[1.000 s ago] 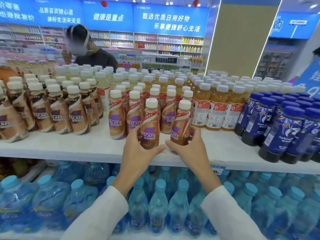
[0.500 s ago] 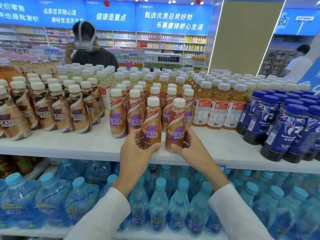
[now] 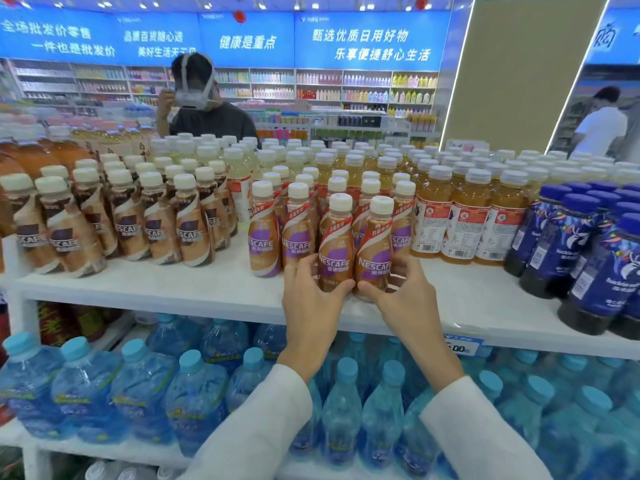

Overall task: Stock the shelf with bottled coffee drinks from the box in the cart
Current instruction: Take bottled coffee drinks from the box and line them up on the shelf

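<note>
- Brown-and-purple labels mark the two coffee drinks you are handling: the left bottle (image 3: 335,251) and the right bottle (image 3: 375,252) stand upright with cream caps, side by side and touching, on the white shelf (image 3: 166,289).
- Your left hand (image 3: 311,303) grips the left bottle low on its body, fingers curled round its left side and thumb pressed on the near face.
- Your right hand (image 3: 407,299) grips the right bottle the same way, fingers wrapped round its right side, thumb on the front; the two thumbs nearly meet.
- Both bottles sit at the front of the purple-label coffee rows (image 3: 264,244), just ahead of their neighbours.
- To your left, set apart by a strip of bare shelf, stand the brown-label coffee bottles (image 3: 156,230).
- To your right, just beside the coffee rows, are amber tea bottles (image 3: 464,223), then dark blue bottles (image 3: 588,268) nearer the shelf's front edge.
- A price tag (image 3: 462,346) hangs on the shelf edge beside your right wrist.
- Blue-capped water bottles (image 3: 194,393) fill the level below.
- Beyond the shelf, a person in a dark shirt (image 3: 211,121) wears a headset; another person in a white shirt (image 3: 602,128) stands far right.
</note>
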Tool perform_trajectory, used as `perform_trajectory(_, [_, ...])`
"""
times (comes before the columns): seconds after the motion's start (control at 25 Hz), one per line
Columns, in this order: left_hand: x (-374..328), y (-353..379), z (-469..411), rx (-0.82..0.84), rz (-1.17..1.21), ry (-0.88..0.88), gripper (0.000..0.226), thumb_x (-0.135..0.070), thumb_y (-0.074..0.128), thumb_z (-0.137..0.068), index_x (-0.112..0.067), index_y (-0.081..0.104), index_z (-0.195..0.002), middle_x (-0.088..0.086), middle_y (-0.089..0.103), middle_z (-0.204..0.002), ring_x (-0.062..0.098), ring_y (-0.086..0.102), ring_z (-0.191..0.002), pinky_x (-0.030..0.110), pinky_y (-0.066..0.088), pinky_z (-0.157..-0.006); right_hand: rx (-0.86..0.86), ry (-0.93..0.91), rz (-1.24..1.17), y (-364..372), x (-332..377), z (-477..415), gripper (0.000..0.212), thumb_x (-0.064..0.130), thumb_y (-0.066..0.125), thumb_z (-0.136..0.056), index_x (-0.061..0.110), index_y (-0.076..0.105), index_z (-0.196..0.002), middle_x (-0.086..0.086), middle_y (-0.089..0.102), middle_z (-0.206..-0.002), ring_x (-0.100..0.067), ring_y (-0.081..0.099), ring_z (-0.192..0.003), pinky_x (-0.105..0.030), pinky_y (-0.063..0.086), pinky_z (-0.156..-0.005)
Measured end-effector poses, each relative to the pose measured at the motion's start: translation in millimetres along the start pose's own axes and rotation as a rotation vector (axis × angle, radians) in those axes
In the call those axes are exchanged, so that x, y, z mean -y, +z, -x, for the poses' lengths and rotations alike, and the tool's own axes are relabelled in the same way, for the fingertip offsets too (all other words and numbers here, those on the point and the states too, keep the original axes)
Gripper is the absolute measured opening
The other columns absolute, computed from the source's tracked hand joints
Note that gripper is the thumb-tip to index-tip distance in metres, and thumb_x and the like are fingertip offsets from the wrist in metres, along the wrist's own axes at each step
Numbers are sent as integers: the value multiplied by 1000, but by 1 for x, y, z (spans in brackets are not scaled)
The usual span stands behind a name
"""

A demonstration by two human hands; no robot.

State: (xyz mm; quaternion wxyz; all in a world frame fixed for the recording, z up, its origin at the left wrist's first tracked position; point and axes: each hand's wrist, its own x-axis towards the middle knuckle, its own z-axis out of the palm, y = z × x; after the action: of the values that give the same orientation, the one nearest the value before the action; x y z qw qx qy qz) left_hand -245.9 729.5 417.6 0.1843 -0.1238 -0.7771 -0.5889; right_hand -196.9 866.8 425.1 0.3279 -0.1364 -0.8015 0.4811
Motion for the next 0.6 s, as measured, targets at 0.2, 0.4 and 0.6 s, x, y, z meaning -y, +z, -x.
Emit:
perform_trajectory(0.2, [2, 16, -4, -53, -70, 37, 55, -32, 85, -81, -23, 47, -119, -2, 47, -123, 18, 57, -110, 33, 53, -93, 2, 11, -35, 8, -3, -11, 60, 32, 89, -75, 29, 49, -120, 18, 62, -107, 3, 62, -95, -14, 50, -80])
perform_trajectory(0.4, [5, 24, -13, -78, -114, 27, 52, -29, 84, -83, -20, 45, -116, 1, 42, -122, 21, 55, -108, 28, 49, -86, -12, 8, -15, 19, -2, -18, 62, 38, 88, -76, 30, 45, -119, 14, 59, -113, -2, 61, -97, -18, 50, -82])
perform_trajectory(0.6, [10, 23, -17, -77, -115, 24, 54, -33, 82, -85, -22, 47, -125, 0, 44, -127, 18, 55, -113, 31, 51, -93, -9, 6, -13, 21, -6, -22, 61, 38, 88, -76, 34, 44, -117, 18, 58, -110, 9, 57, -92, -7, 42, -71])
